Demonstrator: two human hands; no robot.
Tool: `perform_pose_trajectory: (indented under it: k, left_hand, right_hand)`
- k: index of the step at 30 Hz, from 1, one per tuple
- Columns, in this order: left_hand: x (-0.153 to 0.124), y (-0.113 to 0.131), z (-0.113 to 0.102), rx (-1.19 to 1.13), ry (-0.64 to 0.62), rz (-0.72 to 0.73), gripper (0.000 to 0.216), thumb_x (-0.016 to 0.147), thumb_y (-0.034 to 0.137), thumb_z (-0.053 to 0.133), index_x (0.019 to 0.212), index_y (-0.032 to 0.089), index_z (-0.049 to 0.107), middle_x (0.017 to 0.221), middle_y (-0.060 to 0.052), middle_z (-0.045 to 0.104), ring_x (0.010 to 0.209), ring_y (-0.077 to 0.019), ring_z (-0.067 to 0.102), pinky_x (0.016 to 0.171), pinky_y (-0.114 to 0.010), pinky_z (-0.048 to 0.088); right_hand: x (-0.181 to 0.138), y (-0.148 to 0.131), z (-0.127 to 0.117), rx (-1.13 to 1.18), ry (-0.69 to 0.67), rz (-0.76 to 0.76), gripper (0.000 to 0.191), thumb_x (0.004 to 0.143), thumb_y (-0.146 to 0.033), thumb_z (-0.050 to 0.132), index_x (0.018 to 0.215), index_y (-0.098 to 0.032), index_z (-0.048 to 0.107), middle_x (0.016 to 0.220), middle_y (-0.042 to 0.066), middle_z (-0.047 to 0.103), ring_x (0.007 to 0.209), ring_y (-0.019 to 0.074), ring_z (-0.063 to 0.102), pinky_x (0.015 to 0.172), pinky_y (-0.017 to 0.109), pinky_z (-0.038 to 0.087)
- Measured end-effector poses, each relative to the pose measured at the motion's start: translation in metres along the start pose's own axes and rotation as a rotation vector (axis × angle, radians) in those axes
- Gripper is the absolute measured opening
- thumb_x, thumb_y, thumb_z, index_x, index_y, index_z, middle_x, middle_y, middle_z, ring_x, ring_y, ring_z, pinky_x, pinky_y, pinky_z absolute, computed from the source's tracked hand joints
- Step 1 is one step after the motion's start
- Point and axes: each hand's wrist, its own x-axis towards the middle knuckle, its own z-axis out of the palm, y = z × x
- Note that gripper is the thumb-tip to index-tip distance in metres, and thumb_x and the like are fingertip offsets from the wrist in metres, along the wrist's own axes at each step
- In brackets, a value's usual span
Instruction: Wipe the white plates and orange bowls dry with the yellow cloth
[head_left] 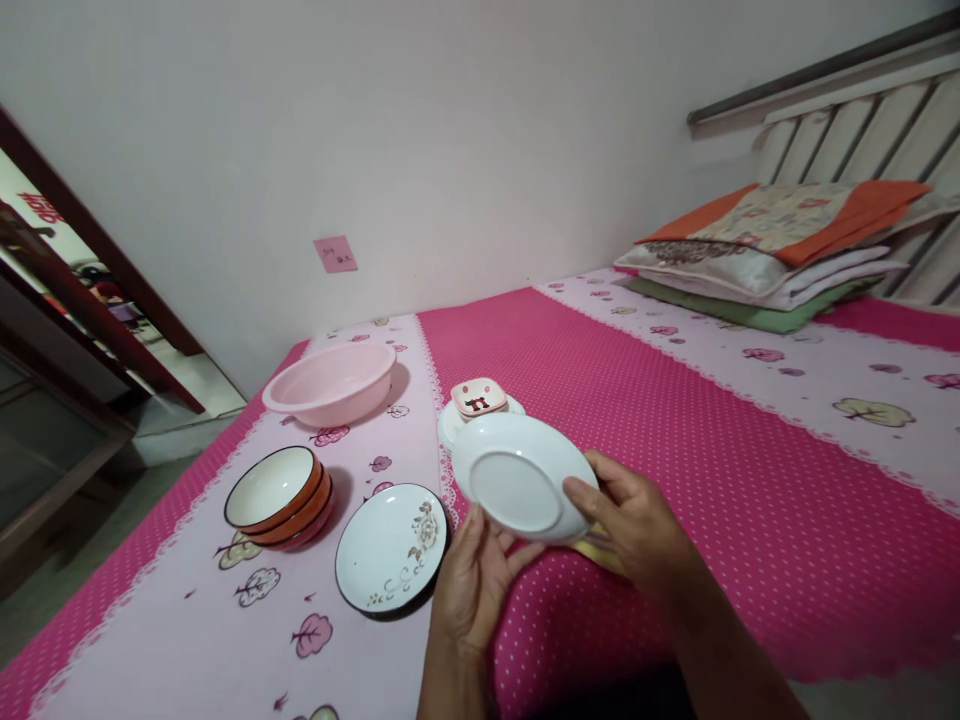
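The white plate (pixel 517 480) is held above the bed (pixel 585 370) near its front edge, foot ring facing the wearer. The right hand (pixel 634 520) grips its right rim, thumb on the underside; the left hand (pixel 480 575) grips the lower rim — two holds that probably steady it. A small dish (pixel 478 396) sits just beyond. Toward the bed's left edge, a flowered plate (pixel 386 550) lies flat beside bowls (pixel 277 490) — nested, likely for stability — and the basin (pixel 352 402) stands near the far-left corner.
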Motion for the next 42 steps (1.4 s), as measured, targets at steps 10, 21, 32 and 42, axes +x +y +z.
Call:
perform_pose_trajectory:
  k: [10, 21, 32, 42]
  left_hand:
    - [-0.004, 0.016, -0.002, -0.246, -0.182, 0.029, 0.060, 0.103, 0.040, 0.038, 0.157, 0.014, 0.043, 0.146, -0.022, 0.062, 0.139, -0.0379, 0.055, 0.118, -0.061, 0.035]
    - [-0.004, 0.018, -0.015, -0.301, 0.112, 0.234, 0.064, 0.095, 0.007, 0.042, 0.155, 0.026, 0.046, 0.139, -0.009, 0.069, 0.130, -0.0255, 0.064, 0.124, -0.051, 0.034]
    - [-0.002, 0.016, -0.015, -0.336, 0.084, 0.233, 0.049, 0.102, 0.018, 0.044, 0.150, 0.020, 0.054, 0.138, -0.013, 0.069, 0.130, -0.0276, 0.064, 0.122, -0.051, 0.038]
    - [-0.002, 0.007, -0.001, -0.372, 0.205, 0.200, 0.041, 0.102, 0.017, 0.050, 0.141, 0.017, 0.064, 0.134, -0.013, 0.072, 0.132, -0.0282, 0.062, 0.121, -0.049, 0.040]
  right_hand:
    - [0.003, 0.018, 0.012, -0.985, -0.309, -0.712, 0.025, 0.092, -0.003, 0.053, 0.093, -0.020, 0.071, 0.094, 0.006, 0.075, 0.092, 0.0223, 0.066, 0.084, 0.037, 0.051]
    - [0.021, 0.077, -0.046, -1.190, -0.143, -0.177, 0.055, 0.074, -0.013, 0.066, 0.129, -0.016, 0.066, 0.137, 0.018, 0.065, 0.128, 0.0346, 0.059, 0.108, 0.050, 0.046]
    - [0.031, 0.069, -0.026, -1.038, 0.079, -0.191, 0.019, 0.088, -0.016, 0.047, 0.092, -0.019, 0.065, 0.096, 0.010, 0.066, 0.091, 0.0258, 0.062, 0.080, 0.037, 0.047]
    - [0.012, 0.009, -0.011, -0.548, 0.384, -0.214, 0.031, 0.089, -0.045, 0.056, 0.105, -0.020, 0.067, 0.089, 0.006, 0.071, 0.079, 0.0247, 0.067, 0.069, 0.036, 0.051]
